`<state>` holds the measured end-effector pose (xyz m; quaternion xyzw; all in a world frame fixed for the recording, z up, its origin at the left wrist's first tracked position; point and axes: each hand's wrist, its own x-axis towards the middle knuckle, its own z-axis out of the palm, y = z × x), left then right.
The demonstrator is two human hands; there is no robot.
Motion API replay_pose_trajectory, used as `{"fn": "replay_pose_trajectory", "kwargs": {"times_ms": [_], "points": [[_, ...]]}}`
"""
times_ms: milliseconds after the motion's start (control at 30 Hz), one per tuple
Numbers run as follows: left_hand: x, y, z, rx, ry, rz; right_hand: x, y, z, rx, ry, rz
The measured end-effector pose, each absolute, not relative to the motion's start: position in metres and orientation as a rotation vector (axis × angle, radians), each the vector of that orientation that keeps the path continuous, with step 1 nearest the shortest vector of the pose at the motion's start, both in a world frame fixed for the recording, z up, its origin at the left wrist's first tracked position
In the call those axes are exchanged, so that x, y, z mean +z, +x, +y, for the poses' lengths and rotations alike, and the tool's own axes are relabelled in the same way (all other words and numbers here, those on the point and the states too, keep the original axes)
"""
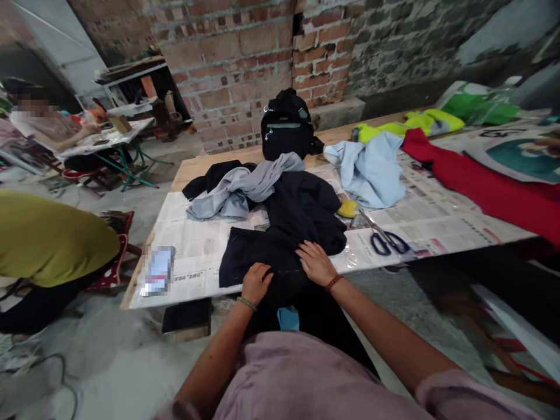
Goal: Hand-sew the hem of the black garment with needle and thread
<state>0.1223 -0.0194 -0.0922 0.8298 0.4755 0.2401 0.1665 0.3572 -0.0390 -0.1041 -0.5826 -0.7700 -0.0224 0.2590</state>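
Observation:
A dark navy garment (247,251) lies across the front edge of the table, with a broken line of light stitches along its near part. My left hand (257,283) is on its near edge, fingers curled and thumb close to them, pinching the cloth. To the right, my right hand (315,263) rests on the same cloth with its fingers stretched out and slightly apart. The bulk of dark fabric (304,204) is bunched just beyond both hands. Dark-handled scissors (385,238) lie to the right of my right hand, near a yellow sponge-like piece (347,209).
Newspaper covers the table (196,245). A phone (158,271) lies at its left corner. Beyond are grey cloth (245,189), a black backpack (286,125), light blue cloth (371,169) and red cloth (476,186). A person in a yellow-green top (52,239) sits at left.

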Motion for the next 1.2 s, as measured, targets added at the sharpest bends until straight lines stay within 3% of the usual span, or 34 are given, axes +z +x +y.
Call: {"fn": "replay_pose_trajectory", "kwargs": {"times_ms": [200,500,833,1033,1200], "points": [[-0.078,0.129,-0.015,0.561,2.425,1.355,-0.108,0.356,-0.039,-0.037,-1.582,-2.086],[-0.044,0.163,-0.012,-0.170,2.730,1.220,-0.108,0.358,-0.037,-0.020,-1.585,-2.075],[-0.028,0.181,-0.010,-0.486,2.922,0.996,-0.107,0.359,-0.036,-0.045,-1.567,-2.053],[-0.029,0.186,-0.007,-0.480,2.967,0.958,-0.106,0.359,-0.036,-0.047,-1.570,-2.052],[-0.041,0.171,-0.012,-0.281,2.836,1.280,-0.107,0.359,-0.037,-0.053,-1.564,-2.038]]}}
